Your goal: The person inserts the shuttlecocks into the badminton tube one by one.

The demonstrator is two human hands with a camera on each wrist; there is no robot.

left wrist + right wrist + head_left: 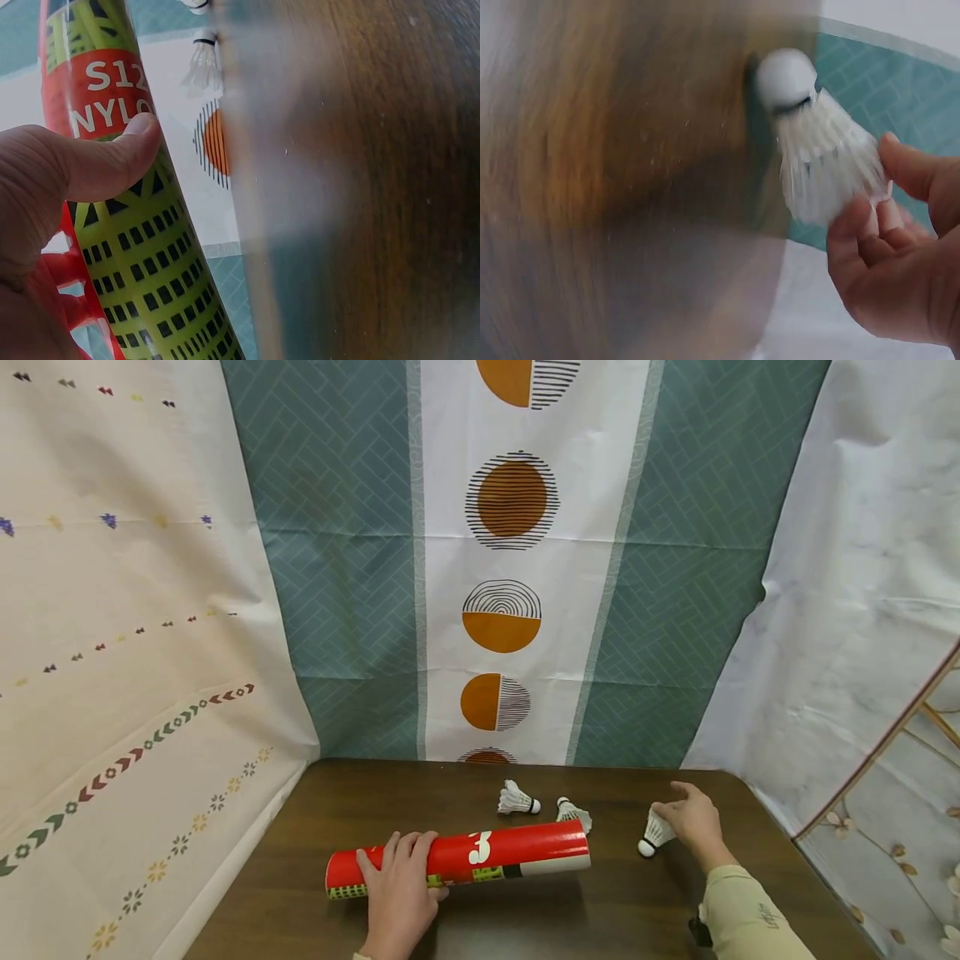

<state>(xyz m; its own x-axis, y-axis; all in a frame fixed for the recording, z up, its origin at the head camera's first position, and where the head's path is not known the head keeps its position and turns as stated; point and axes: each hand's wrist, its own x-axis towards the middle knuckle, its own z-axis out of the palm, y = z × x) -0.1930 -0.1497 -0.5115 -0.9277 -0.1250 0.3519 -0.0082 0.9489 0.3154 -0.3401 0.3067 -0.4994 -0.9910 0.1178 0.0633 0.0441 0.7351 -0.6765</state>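
My left hand (405, 881) grips a red and green shuttlecock tube (517, 852) near its left end, holding it lengthwise across the table. In the left wrist view the thumb (112, 157) presses over the tube's printed side, which reads "S12" and "NYLO". Off to the right, my right hand (693, 818) pinches a white shuttlecock (821, 142) by its feathered skirt, between thumb and fingers. Its round cork points away from the palm, down and to the left in the head view. The shuttlecock sits apart from the tube's right end.
Behind the tube, a shuttlecock (517, 797) lies on its side on the dark wooden table (300, 827). Another shuttlecock (573, 815) lies close to the tube's right end, partly hidden by it. Patterned cloth (352, 610) hangs along the back and both sides.
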